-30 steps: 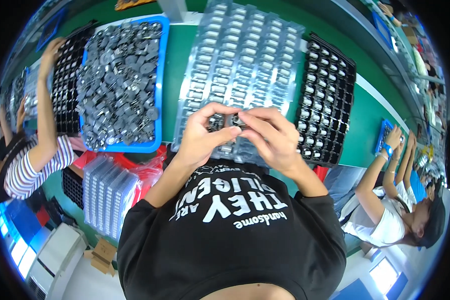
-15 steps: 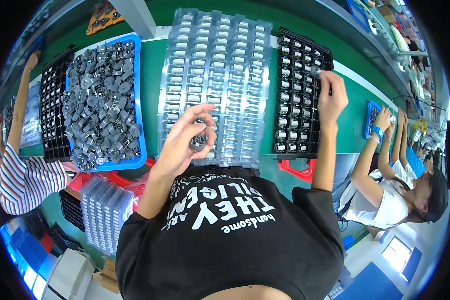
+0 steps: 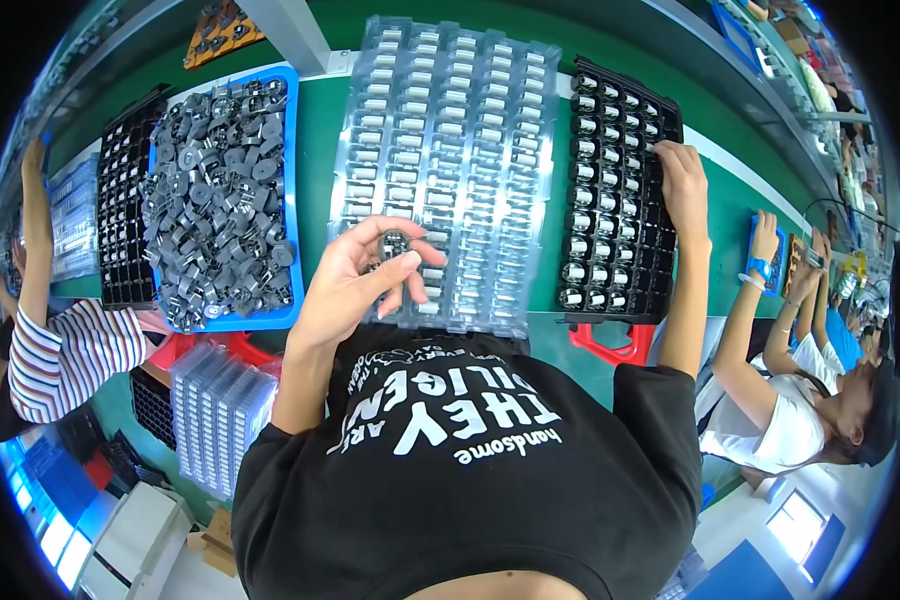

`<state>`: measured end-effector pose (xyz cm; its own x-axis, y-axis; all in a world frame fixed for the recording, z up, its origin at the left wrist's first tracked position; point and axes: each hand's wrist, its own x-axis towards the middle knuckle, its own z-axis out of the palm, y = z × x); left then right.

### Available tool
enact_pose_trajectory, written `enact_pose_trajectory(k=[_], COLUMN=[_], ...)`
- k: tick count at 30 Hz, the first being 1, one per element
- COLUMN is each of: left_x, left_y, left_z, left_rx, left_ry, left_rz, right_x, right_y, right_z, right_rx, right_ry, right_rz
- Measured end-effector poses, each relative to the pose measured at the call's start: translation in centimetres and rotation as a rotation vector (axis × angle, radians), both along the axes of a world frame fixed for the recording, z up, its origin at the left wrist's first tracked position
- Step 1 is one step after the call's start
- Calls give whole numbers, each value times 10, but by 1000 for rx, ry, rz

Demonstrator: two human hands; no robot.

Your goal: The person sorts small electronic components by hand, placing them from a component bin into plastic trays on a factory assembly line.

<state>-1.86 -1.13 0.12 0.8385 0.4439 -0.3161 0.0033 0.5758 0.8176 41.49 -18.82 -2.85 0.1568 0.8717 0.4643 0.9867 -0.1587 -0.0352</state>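
Note:
My left hand point(image 3: 345, 280) is closed around a round grey component with metal parts point(image 3: 395, 242), pinched between thumb and fingers; another dark piece shows partly under the thumb. It hovers over the near part of a clear plastic tray point(image 3: 341, 185) that carries rows of small white-and-silver cylinders point(image 3: 407, 158). At the right, my right hand point(image 3: 684, 185) reaches down to the far right side of a black pocketed tray point(image 3: 646, 250). Its fingertips are bent together at a pocket, and whatever they hold is hidden. Several pockets there contain components with silver cylinders point(image 3: 582, 200).
On the left a blue bin point(image 3: 293, 200) is heaped with grey round components point(image 3: 210, 200), with another black tray point(image 3: 120, 230) beside it. Red handles point(image 3: 615, 345) stick out below the table. Stacked clear trays point(image 3: 220, 410) stand at lower left. Co-workers sit on both sides.
My right hand has come down onto the black tray from above it, and the small piece it carried is out of sight. My left fingers have turned the grey component. The whole view has shifted slightly.

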Motion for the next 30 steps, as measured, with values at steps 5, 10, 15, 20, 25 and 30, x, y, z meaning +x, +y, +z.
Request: enact_pose_trajectory(k=[5,10,15,20,25,30], left_x=[-3,-15,-18,-20,-25,-25], left_y=[3,8,9,2,1,2], left_z=[7,-3,-10,-17,-30,-30], left_rx=[52,-165,-170,-194,-309,-327], left_ry=[104,-32,-165,-252,-364,-339], left_rz=[48,93,72,124,131,148], right_x=[-59,-171,-211,-218,-222,-225], right_y=[17,58,88,100,101,94], right_z=[22,36,30,29,37,35], right_rx=[62,-107,-243,-338,-342,-282], right_ry=[133,431,441,295,118,157], right_rz=[7,574,725,766,838,801])
